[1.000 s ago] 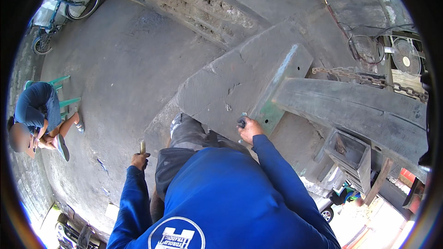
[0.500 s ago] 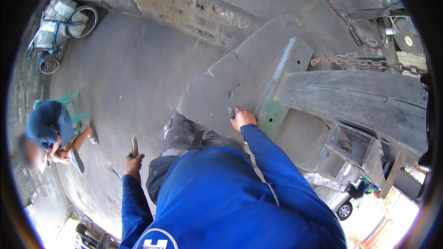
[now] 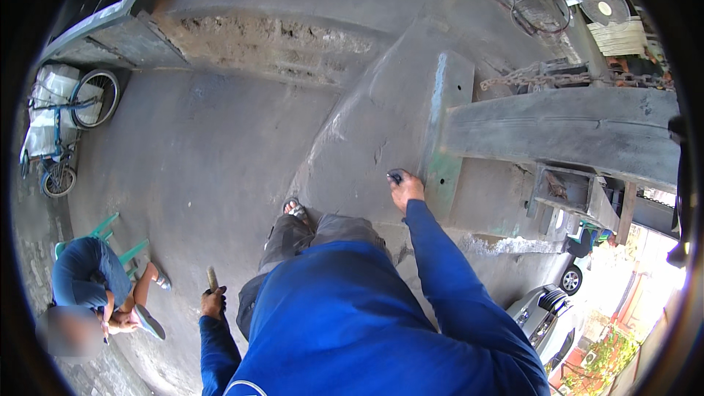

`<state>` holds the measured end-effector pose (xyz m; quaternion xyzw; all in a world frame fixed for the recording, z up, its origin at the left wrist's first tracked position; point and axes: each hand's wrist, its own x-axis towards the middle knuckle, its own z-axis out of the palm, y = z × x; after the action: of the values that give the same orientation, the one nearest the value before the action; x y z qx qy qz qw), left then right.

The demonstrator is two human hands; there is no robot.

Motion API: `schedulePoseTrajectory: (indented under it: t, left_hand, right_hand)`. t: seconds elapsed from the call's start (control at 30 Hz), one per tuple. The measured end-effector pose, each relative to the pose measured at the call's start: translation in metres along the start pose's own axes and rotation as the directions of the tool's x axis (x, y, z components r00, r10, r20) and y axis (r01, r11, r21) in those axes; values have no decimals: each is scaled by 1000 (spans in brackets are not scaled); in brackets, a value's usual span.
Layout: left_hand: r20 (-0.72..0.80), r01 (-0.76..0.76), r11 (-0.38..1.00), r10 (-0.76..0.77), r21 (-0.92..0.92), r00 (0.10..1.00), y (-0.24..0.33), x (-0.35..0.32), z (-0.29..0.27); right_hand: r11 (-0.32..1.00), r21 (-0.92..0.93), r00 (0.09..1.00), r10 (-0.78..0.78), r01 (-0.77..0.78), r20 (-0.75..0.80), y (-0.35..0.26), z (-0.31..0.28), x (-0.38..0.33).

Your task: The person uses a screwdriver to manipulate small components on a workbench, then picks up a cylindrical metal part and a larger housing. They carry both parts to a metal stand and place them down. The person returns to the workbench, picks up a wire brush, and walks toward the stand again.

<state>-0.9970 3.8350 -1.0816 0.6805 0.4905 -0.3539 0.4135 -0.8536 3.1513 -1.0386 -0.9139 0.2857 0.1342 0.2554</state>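
My left hand [image 3: 213, 303], low and left of my body, is closed round a short tan rod-like thing [image 3: 212, 277] that sticks up past the fingers. It looks like a handle, but its kind does not show. My right hand [image 3: 406, 188] hangs ahead of my right hip with its fingers curled round a small dark object [image 3: 397, 176]. Only the object's rounded, shiny end shows. Neither hand touches the steel beam's end plate [image 3: 449, 163], which is nearest to the right hand.
A heavy grey steel beam [image 3: 565, 126] extends rightward from the plate, with a rusty chain [image 3: 543, 77] beyond it. At left a person in blue sits bent over on a green chair [image 3: 132, 251]. A bicycle [image 3: 59, 128], a fan [image 3: 604, 7] and a parked car [image 3: 543, 315] stand farther off.
My view has shifted and turned, and a sandalled foot now shows ahead of me. Both hands keep hold of their things; the right hand has turned slightly.
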Motion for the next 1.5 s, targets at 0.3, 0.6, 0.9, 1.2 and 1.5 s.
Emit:
schedulePoseTrajectory:
  t: [0.3, 0.6, 0.9, 1.2, 1.5]
  left_hand:
    - [15, -204, 933, 210, 296, 978, 118, 56, -26]
    - [745, -716, 694, 437, 76, 504, 290, 256, -41]
    - [604, -835, 295, 585, 464, 542, 500, 280, -59]
    - [730, -909, 130, 555, 397, 398, 639, 214, -69]
    - [888, -749, -662, 347, 4, -302, 814, 176, 17]
  right_hand:
    - [797, 601, 972, 189, -69, -138, -38, -62, 27]
    - [998, 35, 769, -17, 51, -639, -116, -166, 11]
    - [979, -13, 299, 49, -202, -953, -268, -250, -5]
    - [997, 44, -28, 42, -62, -999, -382, -399, -40]
    - [966, 125, -101, 104, -226, -989, -425, -423, -17]
